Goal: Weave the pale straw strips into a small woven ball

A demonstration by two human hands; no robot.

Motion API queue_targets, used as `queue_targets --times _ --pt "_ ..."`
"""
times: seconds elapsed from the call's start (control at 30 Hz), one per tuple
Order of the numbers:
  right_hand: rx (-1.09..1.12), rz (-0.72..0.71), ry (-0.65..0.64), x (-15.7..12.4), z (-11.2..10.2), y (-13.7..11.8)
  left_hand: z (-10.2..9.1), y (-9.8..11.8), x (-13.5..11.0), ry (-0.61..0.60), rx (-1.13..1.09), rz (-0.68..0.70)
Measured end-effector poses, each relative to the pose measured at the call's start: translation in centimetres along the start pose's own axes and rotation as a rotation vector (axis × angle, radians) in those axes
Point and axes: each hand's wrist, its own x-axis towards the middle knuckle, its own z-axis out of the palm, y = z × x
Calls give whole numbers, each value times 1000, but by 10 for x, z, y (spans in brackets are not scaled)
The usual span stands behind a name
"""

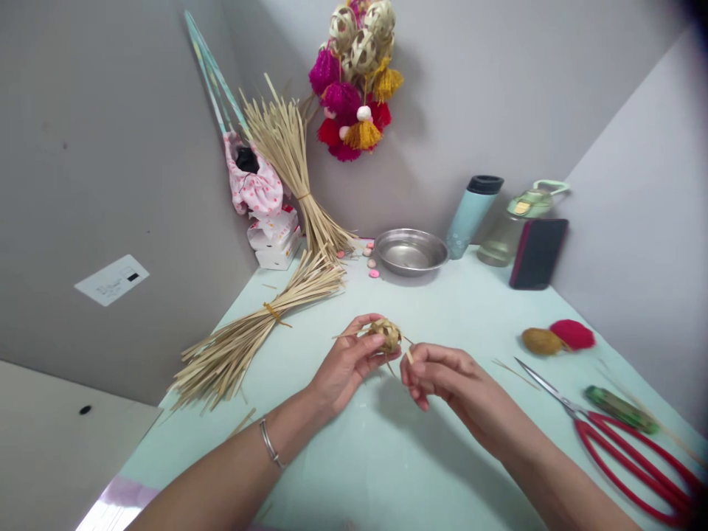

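A small woven straw ball (389, 335) with open gaps sits in the fingers of my left hand (349, 361), which is closed around its left side. Loose strip ends stick out from the ball to the left and below. Close by on the right, my right hand (436, 374) pinches a thin straw strip (409, 355) between thumb and forefinger. The strip's tip points up beside the ball; whether it joins the weave I cannot tell. Both hands are above the pale green table (354, 457).
Left lies a tied straw bundle (259, 324); another bundle (299, 169) leans behind. At the back stand a steel bowl (412, 252), blue tumbler (473, 215), green bottle (509, 225) and phone (539, 254). Right are yarn balls (572, 334), red-handled scissors (613, 435) and a green tool (620, 409).
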Motion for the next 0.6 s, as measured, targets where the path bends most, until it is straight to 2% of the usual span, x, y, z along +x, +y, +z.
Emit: queue_targets --times 0.13,0.43,0.6 --pt "-30 22 -35 1 2 3 1 1 1 2 19 22" --pt "-51 37 -21 4 0 6 1 3 0 -24 34 46" --pt "-152 26 21 3 1 4 2 5 -2 12 125 79"
